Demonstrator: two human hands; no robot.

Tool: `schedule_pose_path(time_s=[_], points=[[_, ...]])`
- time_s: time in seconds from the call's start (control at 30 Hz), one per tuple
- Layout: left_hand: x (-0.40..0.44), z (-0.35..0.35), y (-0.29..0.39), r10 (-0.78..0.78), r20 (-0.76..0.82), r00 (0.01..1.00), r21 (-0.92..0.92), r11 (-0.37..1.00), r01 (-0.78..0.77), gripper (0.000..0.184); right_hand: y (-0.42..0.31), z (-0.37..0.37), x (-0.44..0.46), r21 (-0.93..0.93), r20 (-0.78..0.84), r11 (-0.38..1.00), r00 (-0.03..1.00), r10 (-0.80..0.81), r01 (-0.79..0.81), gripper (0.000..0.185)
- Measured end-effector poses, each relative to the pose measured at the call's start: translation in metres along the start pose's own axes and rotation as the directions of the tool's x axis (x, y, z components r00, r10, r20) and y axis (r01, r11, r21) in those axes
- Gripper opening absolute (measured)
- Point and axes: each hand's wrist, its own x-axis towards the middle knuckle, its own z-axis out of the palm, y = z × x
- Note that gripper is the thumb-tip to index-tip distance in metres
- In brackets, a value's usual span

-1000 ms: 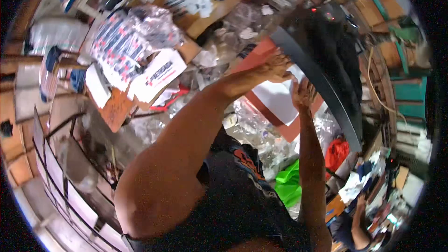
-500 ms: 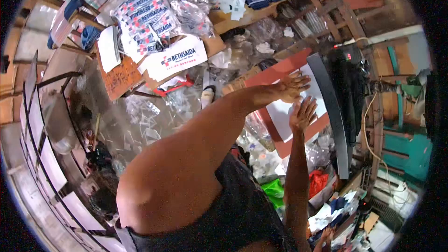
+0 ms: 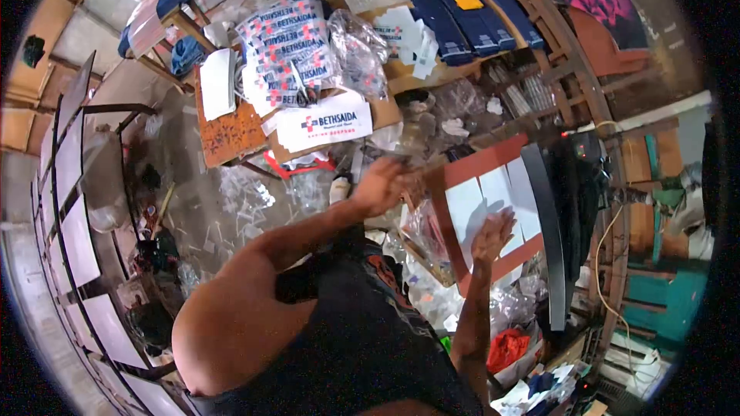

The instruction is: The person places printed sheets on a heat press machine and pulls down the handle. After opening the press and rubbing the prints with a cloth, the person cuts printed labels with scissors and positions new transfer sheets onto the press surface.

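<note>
White sheets [image 3: 467,219] lie side by side on a reddish-brown press bed [image 3: 505,266]. My right hand [image 3: 493,236] is over them with its fingers stretched out, casting a shadow on the white; whether the palm touches is hard to tell. My left hand [image 3: 383,187] is in the air left of the bed, slightly blurred, fingers loosely apart and nothing visible in them. Along the bed's right side stands the dark, curved upper plate [image 3: 549,239] of the press, swung away from the sheets.
A table at the upper left bears printed BETHSAIDA bags [image 3: 285,50] and a white printed sheet [image 3: 327,122]. Folded navy cloths [image 3: 470,23] lie farther back. Clear plastic scraps [image 3: 250,192] litter the floor. A rack of white panels [image 3: 77,246] stands left, a red bag [image 3: 507,350] below the press.
My left hand has lifted off the sheets and moved left, away from the bed. My right hand stays over the white sheets. The view has shifted, so the table sits lower and farther right.
</note>
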Motion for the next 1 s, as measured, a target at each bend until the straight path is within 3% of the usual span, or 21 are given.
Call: schedule_pose_path(time_s=[0.03, 0.07, 0.13, 0.2, 0.23, 0.27, 0.3, 0.37, 0.43, 0.5, 0.57, 0.6, 0.67, 0.7, 0.73, 0.77, 0.8, 0.87, 0.9, 1.0], points=[[-0.015, -0.013, -0.026, -0.131, -0.052, 0.99, 0.06, 0.989, 0.134, 0.027, -0.026, -0.014, -0.003, 0.079, -0.083, 0.995, 0.995, -0.062, 0.069, 0.061], [-0.027, -0.036, -0.041, -0.226, -0.067, 0.972, 0.096, 0.968, 0.232, 0.024, -0.061, -0.032, -0.007, 0.127, -0.199, 0.962, 0.956, -0.214, 0.241, 0.049], [-0.05, -0.075, -0.07, -0.388, -0.126, 0.913, 0.129, 0.906, 0.403, 0.018, -0.122, -0.05, 0.0, 0.399, -0.15, 0.847, 0.936, -0.319, 0.353, 0.037], [-0.065, -0.097, -0.09, -0.381, -0.132, 0.915, 0.124, 0.91, 0.397, 0.016, -0.185, -0.057, 0.013, 0.518, -0.151, 0.72, 0.878, -0.455, 0.462, 0.032], [-0.072, -0.104, -0.096, -0.409, -0.184, 0.894, 0.145, 0.888, 0.437, 0.016, -0.207, -0.044, 0.021, 0.611, -0.008, 0.734, 0.929, -0.369, 0.297, 0.032], [-0.075, -0.108, -0.1, -0.435, -0.237, 0.869, 0.164, 0.864, 0.477, 0.016, -0.23, -0.023, 0.033, 0.747, 0.021, 0.63, 0.939, -0.344, 0.214, 0.032], [-0.077, -0.11, -0.107, -0.433, -0.242, 0.868, 0.162, 0.864, 0.476, 0.016, -0.257, -0.018, 0.053, 0.747, 0.074, 0.627, 0.91, -0.407, 0.219, 0.032], [-0.078, -0.115, -0.124, -0.414, -0.17, 0.894, 0.089, 0.897, 0.432, 0.018, -0.325, -0.01, 0.084, 0.79, 0.005, 0.534, 0.868, -0.497, 0.301, 0.034], [-0.072, -0.126, -0.129, -0.442, -0.164, 0.882, 0.058, 0.888, 0.456, 0.019, -0.392, -0.011, 0.116, 0.882, 0.106, 0.435, 0.821, -0.561, 0.183, 0.038], [-0.073, -0.128, -0.147, -0.537, -0.157, 0.829, -0.085, 0.843, 0.531, 0.022, -0.443, 0.022, 0.158, 0.805, 0.035, 0.504, 0.824, -0.566, 0.313, 0.027], [-0.073, -0.142, -0.158, -0.58, -0.153, 0.8, -0.055, 0.814, 0.579, 0.021, -0.482, 0.064, 0.204, 0.704, -0.004, 0.574, 0.811, -0.585, 0.417, 0.022], [-0.07, -0.152, -0.161, -0.622, -0.154, 0.767, -0.019, 0.778, 0.628, 0.021, -0.497, 0.076, 0.224, 0.615, 0.03, 0.632, 0.787, -0.617, 0.472, 0.021], [-0.061, -0.176, -0.163, -0.674, -0.099, 0.732, -0.119, 0.739, 0.664, 0.02, -0.513, 0.118, 0.257, 0.604, 0.24, 0.687, 0.73, -0.64, 0.404, 0.024], [-0.06, -0.186, -0.168, -0.661, -0.116, 0.742, -0.089, 0.751, 0.655, 0.021, -0.514, 0.145, 0.271, 0.598, 0.252, 0.693, 0.726, -0.64, 0.404, 0.024], [-0.058, -0.195, -0.171, -0.647, -0.133, 0.751, -0.057, 0.761, 0.646, 0.021, -0.512, 0.174, 0.285, 0.375, 0.559, 0.78, 0.549, -0.621, 0.5, 0.025], [-0.054, -0.208, -0.17, -0.642, -0.153, 0.752, -0.091, 0.767, 0.636, 0.023, -0.512, 0.194, 0.291, 0.155, 0.812, 0.762, 0.359, -0.46, 0.628, 0.026], [-0.058, -0.213, -0.179, -0.649, -0.147, 0.746, -0.097, 0.76, 0.642, 0.023, -0.51, 0.203, 0.284, 0.151, 0.819, 0.763, 0.354, -0.452, 0.628, 0.026], [-0.065, -0.218, -0.197, -0.665, -0.262, 0.699, -0.02, 0.728, 0.685, 0.024, -0.497, 0.208, 0.25, 0.002, 0.645, 0.583, 0.445, -0.622, 0.813, 0.025], [-0.051, -0.232, -0.185, -0.67, -0.287, 0.685, -0.008, 0.716, 0.698, 0.024, -0.501, 0.196, 0.23, -0.042, 0.558, 0.696, 0.594, -0.579, 0.717, 0.022], [-0.042, -0.242, -0.192, -0.696, -0.257, 0.67, -0.044, 0.701, 0.712, 0.023, -0.497, 0.206, 0.224, -0.003, 0.525, 0.744, 0.634, -0.568, 0.668, 0.022]])
